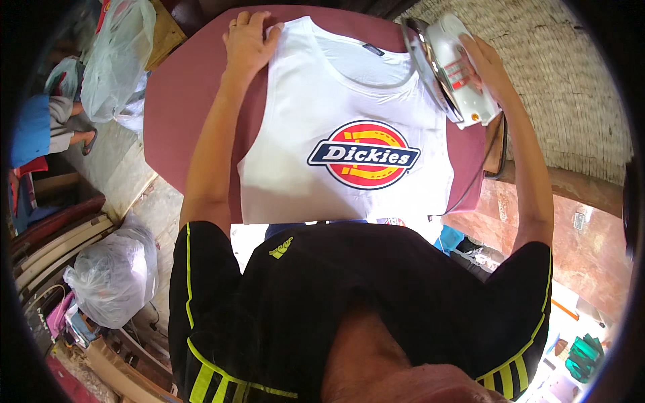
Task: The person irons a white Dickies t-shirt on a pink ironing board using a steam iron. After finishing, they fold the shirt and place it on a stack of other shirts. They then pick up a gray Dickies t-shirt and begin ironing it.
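A white sleeveless shirt [289,154] is spread on a dark red padded ironing surface [181,121], neckline away from me. A round red, yellow and dark blue print [364,176] marks its chest. My left hand [250,41] rests beside the shirt's far left shoulder, fingers spread, thumb by the strap. At the far right, my right hand [485,66] grips a white clothes iron [443,37]. The iron is tipped up on the shirt's right side, its metal soleplate turned toward the right strap. Whether its edge touches the fabric I cannot tell.
A dark cord [472,183] runs down the right edge of the surface. Woven matting [557,80] covers the right side. Filled plastic bags [117,60] hang at the far left, and another bag [115,274] sits lower down. A person's sandalled foot [88,142] shows at left.
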Demonstrator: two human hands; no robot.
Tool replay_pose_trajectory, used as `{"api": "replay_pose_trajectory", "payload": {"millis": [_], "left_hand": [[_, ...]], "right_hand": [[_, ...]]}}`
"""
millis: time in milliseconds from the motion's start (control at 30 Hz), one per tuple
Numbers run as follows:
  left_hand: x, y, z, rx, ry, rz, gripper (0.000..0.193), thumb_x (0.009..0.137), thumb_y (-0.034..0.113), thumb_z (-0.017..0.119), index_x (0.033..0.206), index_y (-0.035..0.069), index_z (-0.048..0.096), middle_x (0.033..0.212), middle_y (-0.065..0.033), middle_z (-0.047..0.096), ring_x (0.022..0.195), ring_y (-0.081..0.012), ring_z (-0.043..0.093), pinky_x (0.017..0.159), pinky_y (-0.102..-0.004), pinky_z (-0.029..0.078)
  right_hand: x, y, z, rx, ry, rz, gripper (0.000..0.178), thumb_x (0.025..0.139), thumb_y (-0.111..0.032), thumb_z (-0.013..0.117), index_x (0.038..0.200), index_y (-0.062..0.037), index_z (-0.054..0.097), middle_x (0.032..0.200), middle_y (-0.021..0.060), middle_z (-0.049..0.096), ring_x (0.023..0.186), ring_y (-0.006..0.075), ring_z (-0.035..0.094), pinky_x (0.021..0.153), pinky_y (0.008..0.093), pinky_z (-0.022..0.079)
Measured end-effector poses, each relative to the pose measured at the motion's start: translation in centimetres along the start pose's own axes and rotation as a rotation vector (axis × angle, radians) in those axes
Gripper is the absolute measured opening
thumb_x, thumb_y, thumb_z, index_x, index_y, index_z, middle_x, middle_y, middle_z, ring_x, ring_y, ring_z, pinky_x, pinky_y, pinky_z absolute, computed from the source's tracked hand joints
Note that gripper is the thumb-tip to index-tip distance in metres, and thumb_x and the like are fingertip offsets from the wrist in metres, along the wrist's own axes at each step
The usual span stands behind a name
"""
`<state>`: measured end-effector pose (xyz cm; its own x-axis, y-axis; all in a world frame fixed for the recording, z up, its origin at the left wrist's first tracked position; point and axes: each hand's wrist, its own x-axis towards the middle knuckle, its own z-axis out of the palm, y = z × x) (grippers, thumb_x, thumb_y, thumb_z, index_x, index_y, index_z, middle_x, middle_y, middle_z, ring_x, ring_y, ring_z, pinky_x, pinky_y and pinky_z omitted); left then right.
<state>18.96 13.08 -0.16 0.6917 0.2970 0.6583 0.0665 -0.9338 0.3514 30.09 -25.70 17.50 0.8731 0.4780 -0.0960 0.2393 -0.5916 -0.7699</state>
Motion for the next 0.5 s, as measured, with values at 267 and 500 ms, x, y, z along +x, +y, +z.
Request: {"api": "replay_pose_trajectory", "payload": {"millis": [267,500], "left_hand": [[-1.2,11.6,5.7,-0.355,-0.148,0.287,0.029,0.082,0.022,0.069,0.109,0.013,0.07,0.115,-0.0083,0.063,0.108,-0.033,0.058,0.089,-0.0491,0.045],[-4.0,11.6,4.3,-0.331,-0.25,0.222,0.02,0.077,0.013,0.068,0.096,0.013,0.072,0.111,-0.0048,0.066,0.108,-0.0288,0.059,0.092,-0.0465,0.043]], "right_hand": [[-1.1,6.2,-1.6,-0.139,-0.087,0.006,0.044,0.1,-0.043,0.055,0.114,-0.0031,0.063,0.059,0.0,0.049,0.043,0.0081,0.044,0.041,0.0269,0.035],[1.2,5.4,2.6,-0.354,-0.228,-0.397,0.043,0.1,-0.04,0.053,0.119,-0.0028,0.061,0.091,0.0157,0.068,0.076,0.0273,0.063,0.074,0.0373,0.051]]}}
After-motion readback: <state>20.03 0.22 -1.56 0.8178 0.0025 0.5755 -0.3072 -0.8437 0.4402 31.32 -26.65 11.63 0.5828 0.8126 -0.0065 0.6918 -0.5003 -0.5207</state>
